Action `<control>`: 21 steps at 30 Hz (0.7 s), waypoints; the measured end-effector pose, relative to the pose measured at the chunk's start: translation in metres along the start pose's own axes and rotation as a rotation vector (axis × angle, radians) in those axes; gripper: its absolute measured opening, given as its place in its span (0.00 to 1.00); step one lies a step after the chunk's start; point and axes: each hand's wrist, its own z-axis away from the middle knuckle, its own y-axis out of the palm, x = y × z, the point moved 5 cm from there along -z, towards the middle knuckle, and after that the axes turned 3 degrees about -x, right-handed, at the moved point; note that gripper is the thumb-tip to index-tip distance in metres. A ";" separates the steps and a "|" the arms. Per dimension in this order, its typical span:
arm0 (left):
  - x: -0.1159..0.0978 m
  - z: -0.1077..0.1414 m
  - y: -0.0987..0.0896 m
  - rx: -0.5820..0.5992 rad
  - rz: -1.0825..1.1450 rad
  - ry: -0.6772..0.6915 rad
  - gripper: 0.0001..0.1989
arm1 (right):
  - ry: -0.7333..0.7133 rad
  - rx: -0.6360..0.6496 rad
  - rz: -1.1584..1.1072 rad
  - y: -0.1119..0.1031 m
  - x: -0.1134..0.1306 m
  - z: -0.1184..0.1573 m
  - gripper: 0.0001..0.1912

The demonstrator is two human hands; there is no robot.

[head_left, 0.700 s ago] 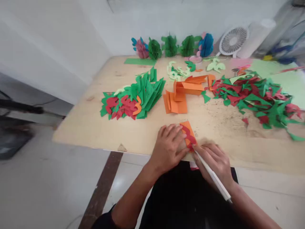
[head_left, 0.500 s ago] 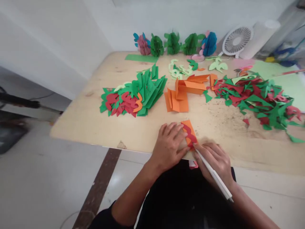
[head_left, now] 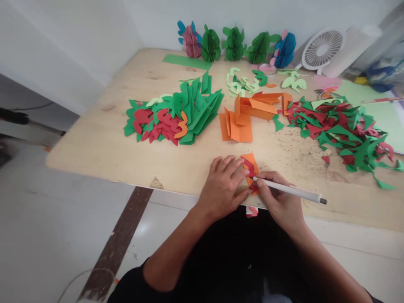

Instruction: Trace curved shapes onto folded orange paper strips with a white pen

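Note:
Near the table's front edge, a small orange paper piece point(head_left: 252, 158) lies with a red wavy paper cutout point(head_left: 250, 168) on top of it. My left hand point(head_left: 222, 183) rests flat over their left side, fingers stretched out and pressing them to the wood. A white pen point(head_left: 290, 190) is pinched in my right hand point(head_left: 283, 207), its tip against the cutout's right edge. The pen's rear end points to the right. Part of the cutout is hidden under my left fingers.
Folded orange paper strips point(head_left: 244, 118) lie just beyond my hands. To the left is a pile of green and red cutouts point(head_left: 179, 115); to the right, a heap of scraps point(head_left: 342, 130). Honeycomb paper figures point(head_left: 234, 44) and a white fan point(head_left: 322, 49) stand along the wall.
The pen has swung from slanting down toward me to lying nearly sideways, and its tip has moved up along the cutout's edge. My left hand keeps holding the paper down.

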 end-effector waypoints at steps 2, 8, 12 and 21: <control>0.000 0.000 0.000 0.005 -0.004 0.003 0.18 | 0.005 0.001 -0.003 0.002 0.000 -0.001 0.05; 0.000 -0.001 -0.001 0.020 -0.006 -0.002 0.18 | -0.004 0.002 0.006 0.004 -0.001 -0.002 0.06; 0.000 -0.001 -0.001 0.023 -0.005 -0.007 0.18 | -0.016 0.001 0.012 0.004 0.000 -0.003 0.06; 0.001 -0.001 0.000 0.026 -0.002 -0.012 0.18 | -0.021 0.005 0.039 0.005 0.001 -0.004 0.06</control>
